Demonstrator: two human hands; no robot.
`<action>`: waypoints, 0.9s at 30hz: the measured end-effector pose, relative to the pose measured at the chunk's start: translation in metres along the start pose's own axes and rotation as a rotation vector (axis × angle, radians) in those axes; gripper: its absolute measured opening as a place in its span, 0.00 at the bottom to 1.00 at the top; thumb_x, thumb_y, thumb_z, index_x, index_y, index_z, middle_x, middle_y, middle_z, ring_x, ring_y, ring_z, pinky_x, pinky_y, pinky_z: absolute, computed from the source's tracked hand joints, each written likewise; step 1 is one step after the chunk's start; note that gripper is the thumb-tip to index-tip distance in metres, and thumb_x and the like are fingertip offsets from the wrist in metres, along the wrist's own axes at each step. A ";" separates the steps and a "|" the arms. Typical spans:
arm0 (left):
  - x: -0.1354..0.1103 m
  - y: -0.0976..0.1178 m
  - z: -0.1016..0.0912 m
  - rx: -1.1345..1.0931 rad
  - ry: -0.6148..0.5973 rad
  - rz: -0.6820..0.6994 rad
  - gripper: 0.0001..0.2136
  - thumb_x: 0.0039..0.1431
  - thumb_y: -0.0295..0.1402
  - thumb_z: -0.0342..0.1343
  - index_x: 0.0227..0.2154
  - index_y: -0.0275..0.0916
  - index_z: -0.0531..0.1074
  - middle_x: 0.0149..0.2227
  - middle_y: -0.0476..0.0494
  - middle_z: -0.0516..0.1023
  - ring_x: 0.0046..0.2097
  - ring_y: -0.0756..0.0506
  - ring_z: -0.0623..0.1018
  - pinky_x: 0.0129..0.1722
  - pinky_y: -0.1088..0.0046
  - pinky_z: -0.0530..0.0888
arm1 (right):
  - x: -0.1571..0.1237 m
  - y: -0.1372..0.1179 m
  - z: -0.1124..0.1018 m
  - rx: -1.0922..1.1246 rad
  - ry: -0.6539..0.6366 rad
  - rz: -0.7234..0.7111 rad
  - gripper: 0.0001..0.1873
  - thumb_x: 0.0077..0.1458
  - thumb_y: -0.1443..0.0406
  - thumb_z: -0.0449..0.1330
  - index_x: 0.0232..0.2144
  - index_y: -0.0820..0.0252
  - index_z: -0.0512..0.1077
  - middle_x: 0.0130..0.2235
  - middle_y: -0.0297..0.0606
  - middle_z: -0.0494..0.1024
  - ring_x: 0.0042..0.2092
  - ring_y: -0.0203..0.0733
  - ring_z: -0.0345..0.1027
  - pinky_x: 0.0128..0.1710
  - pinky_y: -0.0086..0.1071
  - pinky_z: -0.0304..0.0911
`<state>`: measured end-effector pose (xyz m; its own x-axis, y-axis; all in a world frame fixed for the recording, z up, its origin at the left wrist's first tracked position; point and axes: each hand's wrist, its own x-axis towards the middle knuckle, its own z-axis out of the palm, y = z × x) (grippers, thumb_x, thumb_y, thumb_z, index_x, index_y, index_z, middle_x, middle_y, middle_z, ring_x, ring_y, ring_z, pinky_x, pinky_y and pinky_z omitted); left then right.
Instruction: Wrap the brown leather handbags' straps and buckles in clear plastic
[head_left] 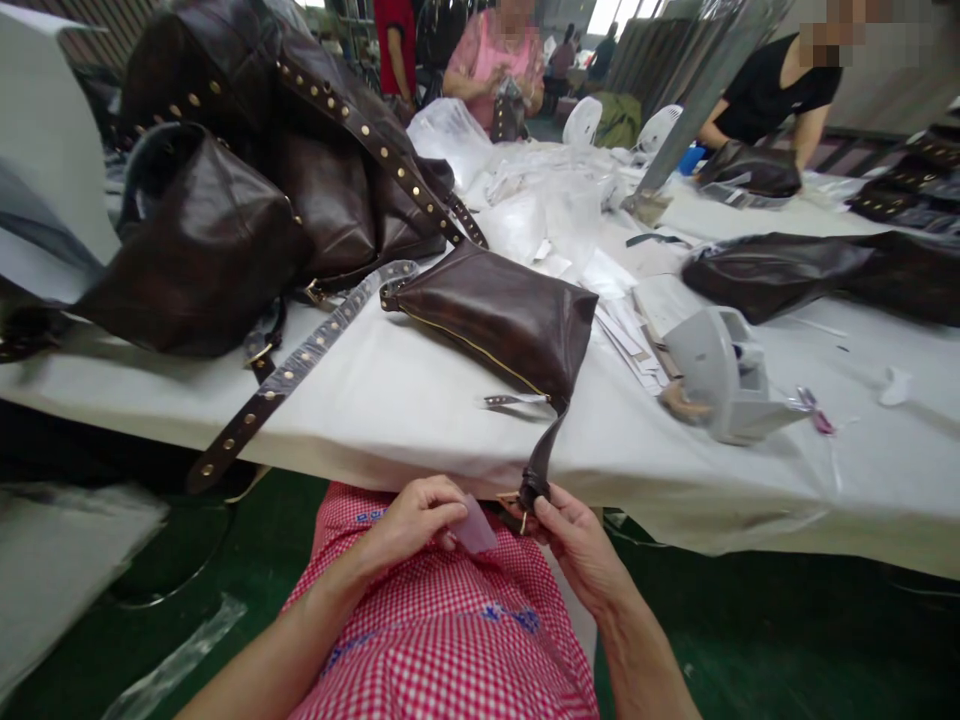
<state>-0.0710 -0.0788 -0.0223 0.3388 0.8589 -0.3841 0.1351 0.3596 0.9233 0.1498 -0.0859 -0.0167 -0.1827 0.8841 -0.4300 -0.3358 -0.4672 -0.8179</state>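
Note:
A dark brown leather bag [499, 305] with a gold zipper lies near the table's front edge. Its short strap hangs over that edge, ending in a gold-coloured buckle [523, 522]. My right hand [574, 535] is closed on the buckle end of this strap [551, 445]. Just to the left, my left hand [424, 515] pinches a small, thin, pale purple sheet [475, 527]; its material I cannot make out. The sheet is close to the buckle. A long studded strap [300, 370], partly wrapped in clear film, stretches from the bag's left end over the table edge.
Several brown leather bags [202, 240] are piled at the left. A grey tape dispenser [724, 375] stands at the right, near paper strips [626, 335]. Clear plastic wrapping [540, 185] covers the middle back. Another bag [817, 265] lies at right; people work across the table [360, 400].

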 end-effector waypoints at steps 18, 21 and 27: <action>-0.005 0.006 0.004 -0.052 0.005 -0.167 0.07 0.45 0.34 0.59 0.20 0.35 0.73 0.14 0.54 0.66 0.15 0.55 0.62 0.16 0.80 0.55 | -0.008 -0.006 0.021 0.046 0.021 -0.045 0.21 0.40 0.61 0.73 0.37 0.58 0.71 0.32 0.35 0.80 0.31 0.38 0.74 0.33 0.32 0.71; -0.005 0.007 0.004 -0.024 -0.029 -0.123 0.06 0.44 0.32 0.59 0.21 0.34 0.75 0.17 0.52 0.70 0.20 0.54 0.65 0.21 0.78 0.59 | -0.007 -0.005 0.022 0.104 0.014 -0.048 0.22 0.40 0.63 0.73 0.38 0.59 0.72 0.32 0.36 0.81 0.31 0.37 0.74 0.35 0.30 0.70; -0.001 0.007 0.007 0.021 -0.016 -0.125 0.07 0.42 0.33 0.60 0.21 0.33 0.75 0.21 0.49 0.73 0.24 0.51 0.66 0.25 0.76 0.60 | -0.007 -0.007 0.024 0.073 -0.004 -0.027 0.23 0.39 0.63 0.73 0.39 0.60 0.73 0.32 0.37 0.81 0.33 0.40 0.75 0.36 0.33 0.69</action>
<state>-0.0640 -0.0795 -0.0154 0.3329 0.8018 -0.4962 0.1968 0.4556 0.8682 0.1311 -0.0889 0.0018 -0.1763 0.8965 -0.4065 -0.4067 -0.4424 -0.7993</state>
